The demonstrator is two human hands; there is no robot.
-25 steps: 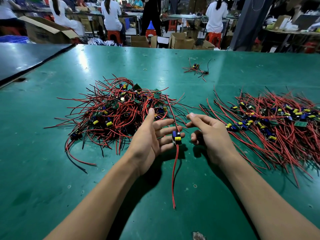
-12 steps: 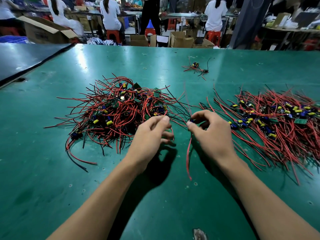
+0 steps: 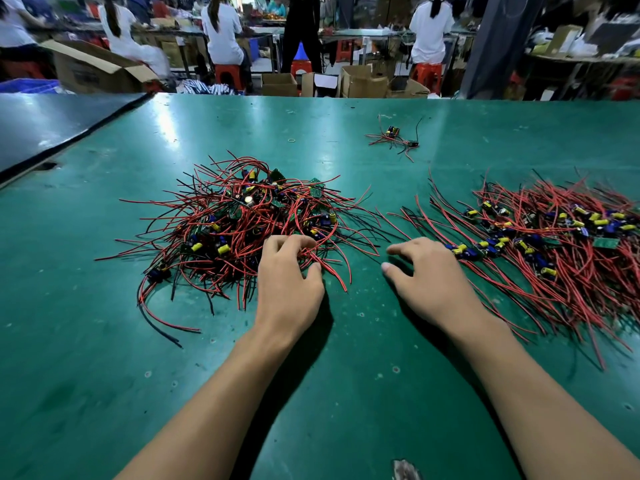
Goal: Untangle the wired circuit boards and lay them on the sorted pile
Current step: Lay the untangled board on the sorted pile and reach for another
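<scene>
A tangled pile (image 3: 239, 216) of small circuit boards with red and black wires lies left of centre on the green table (image 3: 346, 368). The sorted pile (image 3: 561, 237), its wires fanned toward me, lies at the right. My left hand (image 3: 289, 282) is at the tangled pile's near edge, its fingers curled into the red wires there. My right hand (image 3: 429, 271) rests palm down at the sorted pile's left edge. Its fingers are relaxed and hold nothing, and a board with yellow and blue parts (image 3: 462, 250) lies just beside its knuckles.
A small cluster of wired boards (image 3: 393, 136) lies apart at the back of the table, with a rubber band (image 3: 292, 140) to its left. A dark table (image 3: 52, 126) adjoins at the far left. Cardboard boxes (image 3: 360, 81) and seated people (image 3: 221, 32) are beyond the far edge.
One board with a long red wire went from my left hand to my right, which carried it right to the sorted pile and let go. My left hand went back to the tangled pile.
</scene>
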